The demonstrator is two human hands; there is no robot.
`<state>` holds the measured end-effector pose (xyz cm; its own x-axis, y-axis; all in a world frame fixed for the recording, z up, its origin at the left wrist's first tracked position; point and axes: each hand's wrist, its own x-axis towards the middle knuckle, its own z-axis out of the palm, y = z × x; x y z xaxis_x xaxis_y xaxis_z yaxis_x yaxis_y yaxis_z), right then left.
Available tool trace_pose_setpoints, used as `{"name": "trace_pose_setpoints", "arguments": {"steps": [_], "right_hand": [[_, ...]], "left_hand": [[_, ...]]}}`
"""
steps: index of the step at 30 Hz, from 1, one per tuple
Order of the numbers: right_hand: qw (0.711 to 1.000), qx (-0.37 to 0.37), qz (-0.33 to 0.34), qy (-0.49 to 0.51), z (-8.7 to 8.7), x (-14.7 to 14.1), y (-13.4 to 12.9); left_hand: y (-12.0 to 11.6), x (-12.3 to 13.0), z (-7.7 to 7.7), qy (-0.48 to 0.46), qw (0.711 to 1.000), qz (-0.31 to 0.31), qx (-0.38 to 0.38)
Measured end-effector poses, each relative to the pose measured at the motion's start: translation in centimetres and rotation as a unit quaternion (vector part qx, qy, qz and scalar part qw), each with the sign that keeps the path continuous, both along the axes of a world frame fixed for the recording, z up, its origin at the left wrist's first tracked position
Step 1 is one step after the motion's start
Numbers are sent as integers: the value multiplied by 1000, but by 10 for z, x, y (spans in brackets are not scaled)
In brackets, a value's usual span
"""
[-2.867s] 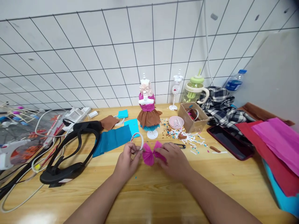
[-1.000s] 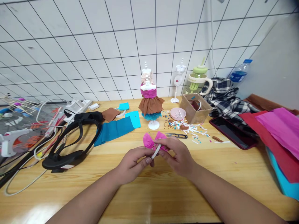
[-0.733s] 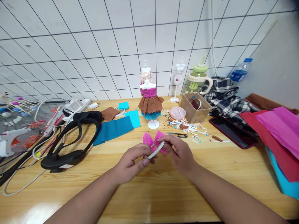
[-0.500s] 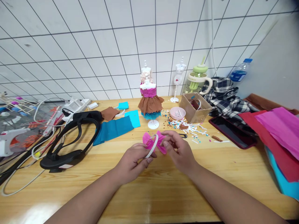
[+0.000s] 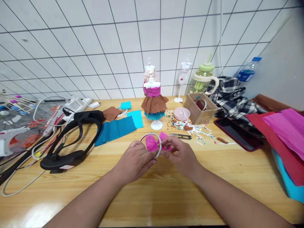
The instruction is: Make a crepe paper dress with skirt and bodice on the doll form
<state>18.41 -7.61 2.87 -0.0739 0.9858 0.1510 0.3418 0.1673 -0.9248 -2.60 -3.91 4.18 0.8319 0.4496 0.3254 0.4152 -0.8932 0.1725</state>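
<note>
My left hand is closed around the lower left side of a narrow white tape roll, which stands on edge, its ring facing me. Behind and through the ring shows a pink crepe-paper bow, gathered at its middle. My right hand pinches at the bow's right side, close to the roll's rim; its fingertips partly hide what lies between them. Just beyond my right hand lies a pair of black thread snips. Farther back stands a mannequin in a pink, brown and blue paper dress.
Paper scraps lie by a pink dish and a cardboard box. A phone and coloured paper sheets are on the right. At left are a black headset strap, blue paper, cables and a glue gun.
The tape roll has turned from nearly edge-on to showing its open ring. My left hand has rolled over, its back now more upward. The snips show more fully beyond my right hand.
</note>
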Motion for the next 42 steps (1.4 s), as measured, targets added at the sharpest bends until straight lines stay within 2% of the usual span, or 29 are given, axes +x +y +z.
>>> {"name": "trace_pose_setpoints", "arguments": {"steps": [5, 10, 14, 17, 21, 27, 32, 35, 36, 37, 38, 39, 40, 42], "right_hand": [[1000, -5, 11, -20, -2, -1, 1], [998, 27, -38, -42, -8, 1, 1], [996, 77, -44, -18, -7, 1, 0], [989, 132, -25, -63, -5, 1, -1], [981, 152, -41, -109, -5, 2, -1], [963, 193, 6, -188, -1, -7, -7], [955, 230, 8, -188, 5, -14, -15], [961, 232, -9, -151, 7, -7, -15], [963, 230, -20, -137, 7, -3, -13], [966, 225, -29, -125, 7, 0, -12], [968, 217, -35, -117, 7, 4, -10], [972, 204, -36, -112, 7, 7, -8], [976, 188, -33, -108, 6, 9, -6], [984, 151, -17, -98, 5, 10, -2]], "left_hand": [[1, 1, 1, 8, 1000, 4, 16], [3, -2, 0, -7, 999, 26, 18], [3, -3, 0, -8, 999, 30, 12], [1, -1, 1, -11, 1000, 24, 2], [1, 1, 1, -16, 999, 36, -5], [1, 2, 1, -57, 989, 132, 27], [-7, 6, 5, -125, 976, 174, -32], [1, -7, 9, -196, 944, 251, -91], [8, -15, 10, -223, 923, 297, -96], [17, -23, 10, -251, 902, 344, -70], [27, -32, 9, -239, 896, 372, -47], [37, -41, 7, -199, 903, 381, -13], [47, -49, 4, -119, 920, 374, 11], [61, -59, -5, 10, 931, 362, 39]]}}
